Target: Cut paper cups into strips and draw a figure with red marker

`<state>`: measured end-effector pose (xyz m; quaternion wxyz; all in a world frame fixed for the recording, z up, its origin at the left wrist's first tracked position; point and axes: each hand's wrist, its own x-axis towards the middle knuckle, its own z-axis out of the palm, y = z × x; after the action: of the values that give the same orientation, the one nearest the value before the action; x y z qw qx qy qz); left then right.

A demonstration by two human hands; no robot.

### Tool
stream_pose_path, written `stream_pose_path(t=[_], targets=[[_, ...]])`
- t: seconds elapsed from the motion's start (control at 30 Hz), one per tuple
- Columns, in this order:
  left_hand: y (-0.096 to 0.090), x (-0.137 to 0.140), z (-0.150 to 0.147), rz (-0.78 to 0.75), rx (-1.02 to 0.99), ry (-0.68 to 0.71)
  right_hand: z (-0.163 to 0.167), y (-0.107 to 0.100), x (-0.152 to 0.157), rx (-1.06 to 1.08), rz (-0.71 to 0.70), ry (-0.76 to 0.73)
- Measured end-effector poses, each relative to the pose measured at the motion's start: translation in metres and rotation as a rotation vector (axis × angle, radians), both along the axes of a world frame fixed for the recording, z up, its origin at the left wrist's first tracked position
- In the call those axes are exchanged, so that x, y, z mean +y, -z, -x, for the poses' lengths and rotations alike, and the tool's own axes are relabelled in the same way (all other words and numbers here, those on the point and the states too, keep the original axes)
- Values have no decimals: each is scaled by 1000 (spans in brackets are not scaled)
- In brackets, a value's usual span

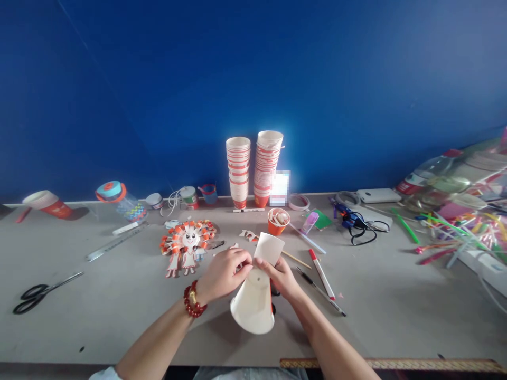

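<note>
A cut-open white paper cup piece (253,309) hangs between my hands. Its lower part is wide and curved, and a squarish flap (269,249) stands up above my fingers. My left hand (226,272), with a red bead bracelet at the wrist, pinches the piece near its narrow middle. On the other side, the thumb of my right hand (282,275) presses on the base of the flap, with fingers behind it. An orange outer side shows along the right edge. Something black (274,291), partly hidden, lies behind the piece below my right hand.
Paper figures (190,240) lie to the left, beyond black scissors (47,293) and a ruler (114,243). Two cup stacks (238,174) stand by the blue wall. A cup of scraps (278,221), a red marker (321,274), a pen (320,290) and a glue gun (352,219) are to the right.
</note>
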<state>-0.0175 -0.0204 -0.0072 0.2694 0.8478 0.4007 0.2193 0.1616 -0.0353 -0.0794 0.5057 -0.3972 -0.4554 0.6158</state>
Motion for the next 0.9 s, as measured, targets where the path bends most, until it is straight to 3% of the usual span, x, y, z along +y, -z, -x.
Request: stream_pose_path(t=[0.23,0.43,0.53,0.6,0.7,0.77,0.83,0.9], targets=[[22,-3,-1,650,-538,-2,-2,-8,-8,49,80,-43],[38,-15,-8,933,-845,-59,-3,-16,-12,82,128,-54],[46,-12,-4,920,-964,-119,-3,-20,-13,80,137,-39],[48,-7,1,790,-939,-204,-3,-20,-11,56,122,-14],[45,-1,8,488,-663,-306,-3,-15,-6,-12,49,27],[40,1,10,350,-522,-302,-2,-10,-2,-60,8,37],[34,3,10,385,-487,-212,-2,-5,1,-94,-6,29],[31,5,7,567,-459,-81,-2,-1,3,-116,-6,14]])
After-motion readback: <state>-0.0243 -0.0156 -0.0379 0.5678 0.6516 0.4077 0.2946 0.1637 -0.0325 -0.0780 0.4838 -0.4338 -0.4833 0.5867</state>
